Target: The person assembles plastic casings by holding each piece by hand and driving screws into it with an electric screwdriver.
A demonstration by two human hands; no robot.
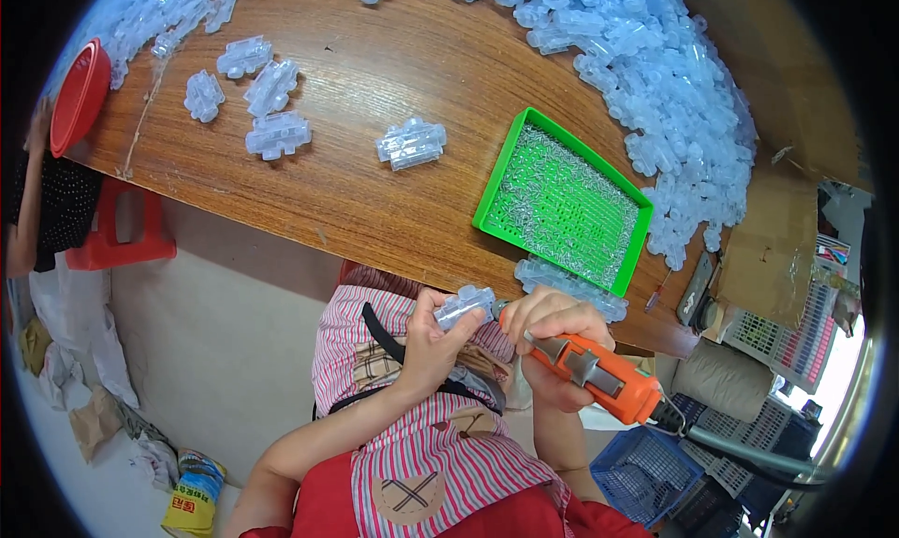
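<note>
Head view, item one: clear plastic part (464, 305), clamped in the fingers of the left hand (429, 339) above the lap, just off the wooden table (375, 117) edge. Item two: orange power screwdriver (599, 374), gripped tight by the right hand (552, 337), long axis slanting up-left, tip meeting the part's right side; green tray (496, 191) of screws lies beyond.

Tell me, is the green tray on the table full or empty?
Full: the green tray holds a layer of small silvery pieces across its whole bottom.
</note>
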